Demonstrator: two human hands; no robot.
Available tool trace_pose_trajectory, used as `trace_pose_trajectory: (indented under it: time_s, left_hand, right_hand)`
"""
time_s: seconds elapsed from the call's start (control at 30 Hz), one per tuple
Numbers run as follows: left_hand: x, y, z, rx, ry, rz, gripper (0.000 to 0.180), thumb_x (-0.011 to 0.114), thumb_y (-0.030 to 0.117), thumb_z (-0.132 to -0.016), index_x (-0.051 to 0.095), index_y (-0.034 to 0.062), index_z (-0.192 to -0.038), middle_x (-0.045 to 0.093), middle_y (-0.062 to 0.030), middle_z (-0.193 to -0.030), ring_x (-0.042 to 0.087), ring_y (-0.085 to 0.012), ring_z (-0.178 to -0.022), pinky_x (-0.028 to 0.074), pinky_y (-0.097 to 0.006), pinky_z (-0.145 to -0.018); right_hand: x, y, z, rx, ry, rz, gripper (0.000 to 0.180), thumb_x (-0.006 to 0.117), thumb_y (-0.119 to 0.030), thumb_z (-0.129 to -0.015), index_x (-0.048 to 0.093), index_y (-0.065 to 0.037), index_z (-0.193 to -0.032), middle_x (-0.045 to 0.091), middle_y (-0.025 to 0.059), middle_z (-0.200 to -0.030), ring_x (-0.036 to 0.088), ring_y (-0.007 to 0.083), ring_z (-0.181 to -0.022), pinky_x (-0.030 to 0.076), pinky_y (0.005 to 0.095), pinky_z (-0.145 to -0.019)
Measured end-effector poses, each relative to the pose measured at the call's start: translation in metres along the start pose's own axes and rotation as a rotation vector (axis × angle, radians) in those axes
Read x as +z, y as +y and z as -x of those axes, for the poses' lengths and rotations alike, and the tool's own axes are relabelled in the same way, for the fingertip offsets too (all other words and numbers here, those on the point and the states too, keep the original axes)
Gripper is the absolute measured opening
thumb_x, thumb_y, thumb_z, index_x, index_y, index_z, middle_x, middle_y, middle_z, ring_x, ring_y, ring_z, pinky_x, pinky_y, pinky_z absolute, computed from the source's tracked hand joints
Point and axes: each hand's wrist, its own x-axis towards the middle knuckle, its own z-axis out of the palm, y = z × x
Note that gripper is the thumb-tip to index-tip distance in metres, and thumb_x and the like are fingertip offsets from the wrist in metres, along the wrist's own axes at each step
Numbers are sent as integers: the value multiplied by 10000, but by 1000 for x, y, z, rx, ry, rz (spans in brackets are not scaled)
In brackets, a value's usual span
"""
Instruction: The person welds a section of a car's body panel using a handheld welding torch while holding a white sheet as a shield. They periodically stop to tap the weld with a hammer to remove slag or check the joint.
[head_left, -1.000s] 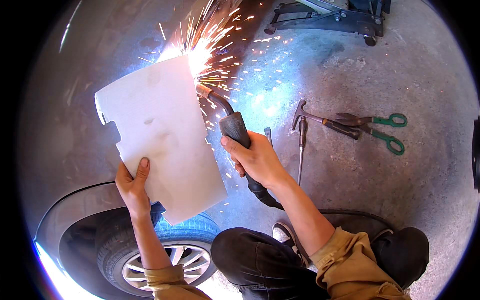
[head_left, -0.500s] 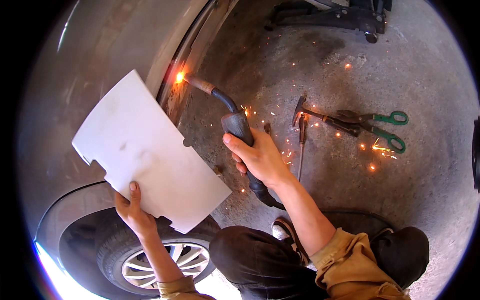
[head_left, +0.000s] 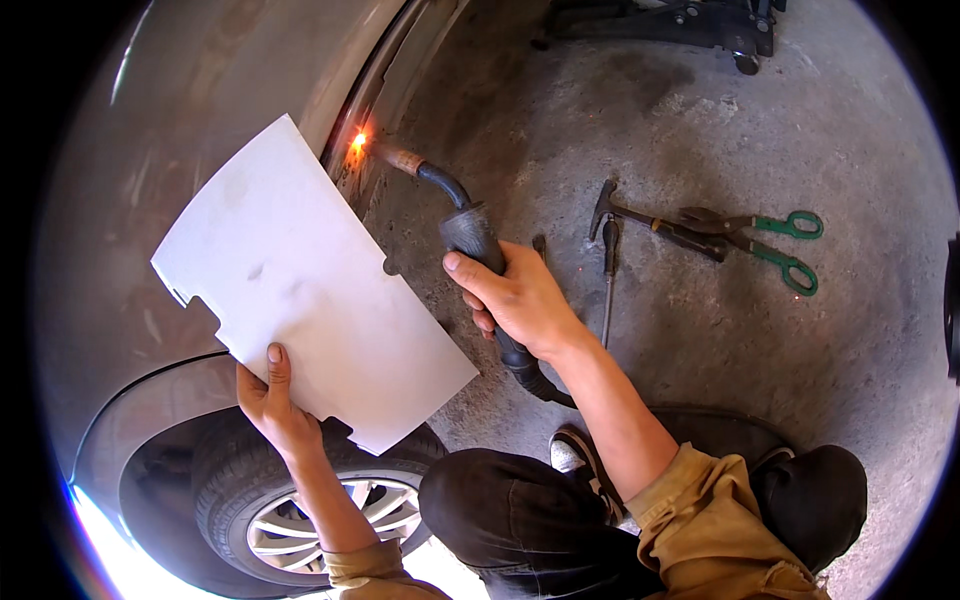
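My right hand grips a dark welding torch whose curved neck points up and left at the car body's lower edge. A small orange glow sits at the nozzle tip on the sill seam. My left hand holds a white flat board by its lower edge, tilted off to the left of the torch, beside the glowing spot. The grey car panel fills the upper left.
A wheel with a silver rim is at the lower left under the arch. On the concrete floor to the right lie a hammer and green-handled snips. A dark jack frame stands at the top. My knees fill the bottom.
The bright shower of sparks has died down to a small glow. The white board has swung left and down, away from the torch tip. My right hand stays on the torch.
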Motion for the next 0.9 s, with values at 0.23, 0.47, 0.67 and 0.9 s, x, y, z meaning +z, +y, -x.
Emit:
trace_pose_trajectory:
  time_s: [0.23, 0.47, 0.67, 0.9]
  left_hand:
    - [5, 9, 2, 23, -9, -20, 399, 662, 186, -877, 526, -85, -1138, 623, -132, -1005, 590, -183, -888, 458, -299, -812]
    - [8, 6, -3, 29, -90, -116, 388, 698, 212, -855, 567, -79, -1077, 632, -111, -959, 569, -150, -857, 440, -272, -801]
    - [18, 10, -9, 37, -103, -167, 377, 710, 221, -848, 584, -74, -1045, 637, -92, -920, 557, -131, -820, 440, -263, -770]
    - [15, 9, -10, 37, -101, -183, 380, 717, 232, -842, 585, -69, -1031, 638, -92, -904, 559, -124, -799, 442, -256, -749]
  right_hand:
    - [1, 0, 1, 42, -30, -29, 326, 623, -335, -900, 523, -50, -778, 464, -3, -590, 465, 87, -481, 370, 256, -435]
    - [1, 2, 2, 27, -32, -7, 330, 617, -338, -904, 516, -53, -771, 455, -6, -583, 450, 87, -474, 362, 253, -437]
    - [0, 1, 0, 1, -19, 5, 341, 617, -338, -899, 516, -43, -762, 455, -2, -552, 456, 89, -453, 368, 262, -420]
    - [0, 4, -2, 25, -22, 44, 354, 613, -361, -894, 525, -50, -750, 460, 2, -554, 470, 98, -452, 387, 265, -427]
